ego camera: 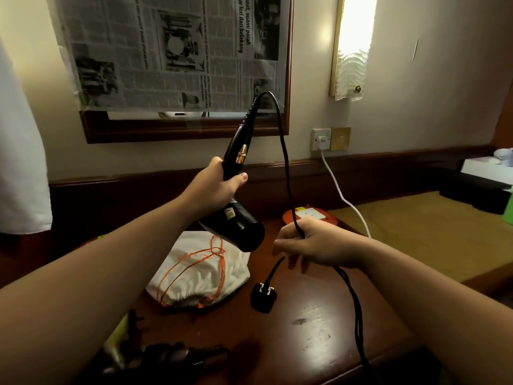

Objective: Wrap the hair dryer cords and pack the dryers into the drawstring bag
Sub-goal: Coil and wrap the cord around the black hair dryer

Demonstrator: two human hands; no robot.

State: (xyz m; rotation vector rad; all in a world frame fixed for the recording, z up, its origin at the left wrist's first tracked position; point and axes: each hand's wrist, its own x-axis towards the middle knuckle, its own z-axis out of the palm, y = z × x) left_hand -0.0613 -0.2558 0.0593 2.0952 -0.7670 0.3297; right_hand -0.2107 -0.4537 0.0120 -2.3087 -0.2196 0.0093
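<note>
The left hand (pixel 219 182) clasps the glossy black plastic hair dryer (pixel 236 190) by its handle, raised nozzle-down so its black cord (pixel 283 151) hangs free for wrapping. At four o'clock, the right hand (pixel 313 245) pinches that cord. The white drawstring bag (pixel 194 273) lies beneath, cinched.

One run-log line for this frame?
left hand: grips black hair dryer | right hand: holds black cord | white drawstring bag: on table

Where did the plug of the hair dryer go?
The plug is near the middle of the head view, on the wooden table, just right of the white drawstring bag and below the right hand.
</note>
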